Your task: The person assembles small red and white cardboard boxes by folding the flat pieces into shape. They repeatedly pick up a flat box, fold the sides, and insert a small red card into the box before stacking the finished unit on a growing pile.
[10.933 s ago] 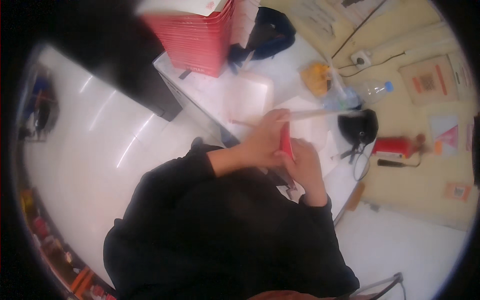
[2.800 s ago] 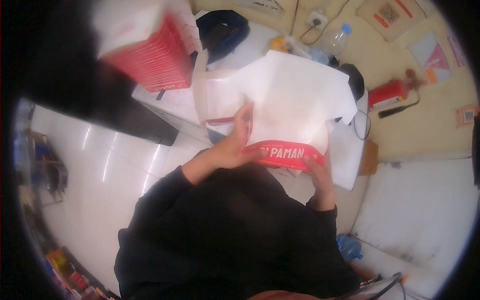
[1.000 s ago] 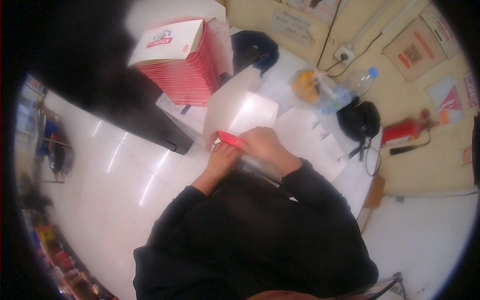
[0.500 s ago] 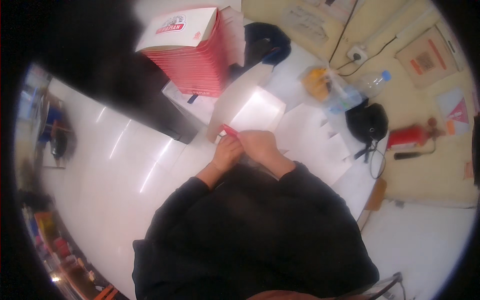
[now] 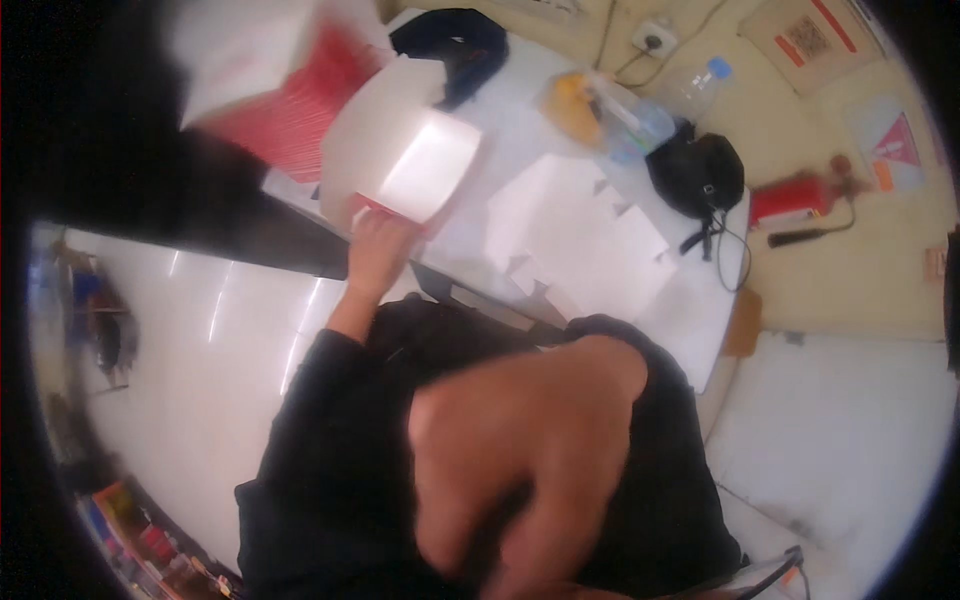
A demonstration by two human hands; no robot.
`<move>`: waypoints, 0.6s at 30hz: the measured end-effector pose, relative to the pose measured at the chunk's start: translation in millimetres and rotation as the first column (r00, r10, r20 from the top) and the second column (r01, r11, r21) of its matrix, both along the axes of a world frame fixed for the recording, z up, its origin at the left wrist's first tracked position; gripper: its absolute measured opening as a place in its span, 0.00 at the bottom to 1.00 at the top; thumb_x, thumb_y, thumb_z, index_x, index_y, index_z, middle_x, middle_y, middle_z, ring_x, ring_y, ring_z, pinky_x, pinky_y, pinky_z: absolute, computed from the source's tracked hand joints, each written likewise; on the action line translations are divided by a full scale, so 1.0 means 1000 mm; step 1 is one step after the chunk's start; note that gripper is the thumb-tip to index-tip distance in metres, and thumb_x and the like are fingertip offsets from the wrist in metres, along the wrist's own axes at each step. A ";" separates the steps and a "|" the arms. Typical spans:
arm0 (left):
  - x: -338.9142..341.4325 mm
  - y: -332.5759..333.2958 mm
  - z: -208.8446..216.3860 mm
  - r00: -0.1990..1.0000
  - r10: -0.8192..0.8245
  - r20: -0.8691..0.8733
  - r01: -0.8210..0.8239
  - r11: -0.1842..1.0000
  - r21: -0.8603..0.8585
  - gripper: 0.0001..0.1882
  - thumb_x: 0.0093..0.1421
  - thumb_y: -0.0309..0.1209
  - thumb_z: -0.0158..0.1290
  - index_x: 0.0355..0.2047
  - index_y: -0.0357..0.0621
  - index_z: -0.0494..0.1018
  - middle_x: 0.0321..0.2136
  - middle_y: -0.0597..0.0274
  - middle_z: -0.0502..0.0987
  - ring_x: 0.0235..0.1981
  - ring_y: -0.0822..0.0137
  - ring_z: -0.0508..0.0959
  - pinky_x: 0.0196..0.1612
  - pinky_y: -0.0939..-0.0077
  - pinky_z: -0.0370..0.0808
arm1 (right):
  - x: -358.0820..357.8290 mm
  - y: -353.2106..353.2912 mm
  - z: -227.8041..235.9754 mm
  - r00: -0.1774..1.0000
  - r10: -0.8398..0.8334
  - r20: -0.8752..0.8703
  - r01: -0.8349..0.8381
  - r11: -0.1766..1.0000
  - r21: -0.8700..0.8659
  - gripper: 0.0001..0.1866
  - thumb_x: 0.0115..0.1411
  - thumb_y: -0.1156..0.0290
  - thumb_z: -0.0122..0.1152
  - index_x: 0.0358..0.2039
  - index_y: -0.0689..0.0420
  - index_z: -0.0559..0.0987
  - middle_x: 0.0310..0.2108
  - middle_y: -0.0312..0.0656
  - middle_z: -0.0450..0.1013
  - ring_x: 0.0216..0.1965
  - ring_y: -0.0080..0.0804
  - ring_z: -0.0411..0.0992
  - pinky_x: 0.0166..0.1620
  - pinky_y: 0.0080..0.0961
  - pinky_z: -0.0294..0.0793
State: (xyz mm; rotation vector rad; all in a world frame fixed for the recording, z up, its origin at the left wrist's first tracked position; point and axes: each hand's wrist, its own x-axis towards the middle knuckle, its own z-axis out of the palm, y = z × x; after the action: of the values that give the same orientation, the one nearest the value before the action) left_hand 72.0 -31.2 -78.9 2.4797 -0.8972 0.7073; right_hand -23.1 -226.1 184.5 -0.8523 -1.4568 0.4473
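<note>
A partly folded white carton box point(image 5: 425, 165) with red on its outside stands tilted at the table's near left edge. My left hand point(image 5: 382, 245) grips its near red edge, fingers closed over the cardboard. Large and blurred, my right hand point(image 5: 525, 450) is raised close in front of my chest, away from the box. A dark gap shows between its thumb side and fingers, but the fingertips are smeared and run toward the lower edge. Flat white carton blanks point(image 5: 580, 240) with notched edges lie on the table to the right of the box.
A tall stack of red and white cartons point(image 5: 290, 110) stands at the far left. Dark cloth point(image 5: 455, 45), a plastic bag point(image 5: 625, 120), a clear bottle point(image 5: 695, 90) and a black pouch point(image 5: 695, 175) lie along the back of the white table point(image 5: 700, 290). A red fire extinguisher point(image 5: 790, 200) is at the right wall.
My right hand has left the box and come up toward me. The left hand still holds the box's edge. The view has shifted, moving the table items leftward and upward.
</note>
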 end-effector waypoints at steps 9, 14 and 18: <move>-0.028 -0.022 0.027 0.989 -0.006 0.149 0.014 0.998 -0.054 0.12 0.45 0.28 0.62 0.31 0.50 0.73 0.31 0.66 0.73 0.36 0.58 0.72 0.40 0.63 0.67 | -0.026 0.000 0.029 0.936 0.311 -0.167 -0.279 0.941 0.191 0.04 0.61 0.73 0.53 0.34 0.59 0.74 0.31 0.42 0.68 0.18 0.31 0.67 0.17 0.23 0.60; -0.038 -0.050 0.051 0.976 -0.165 0.144 0.182 0.976 -0.117 0.13 0.45 0.29 0.64 0.32 0.49 0.74 0.31 0.64 0.73 0.35 0.58 0.72 0.39 0.63 0.66 | -0.067 0.024 -0.006 0.904 -0.427 -0.021 0.339 0.687 0.642 0.07 0.57 0.65 0.59 0.29 0.54 0.74 0.26 0.39 0.69 0.20 0.34 0.67 0.19 0.27 0.60; -0.048 -0.063 0.061 0.956 -0.289 0.060 0.294 0.951 -0.099 0.10 0.48 0.31 0.62 0.32 0.49 0.76 0.31 0.63 0.74 0.35 0.58 0.72 0.39 0.62 0.66 | -0.062 -0.016 0.001 0.841 -0.368 0.395 0.350 0.929 0.121 0.07 0.55 0.65 0.60 0.26 0.54 0.75 0.28 0.41 0.72 0.31 0.37 0.70 0.32 0.29 0.66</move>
State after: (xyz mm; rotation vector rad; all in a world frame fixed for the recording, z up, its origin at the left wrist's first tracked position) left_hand 24.2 -94.5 -17.9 2.1831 -1.1796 0.6898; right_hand -84.9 -242.1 185.2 -1.2086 -1.6318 -0.0591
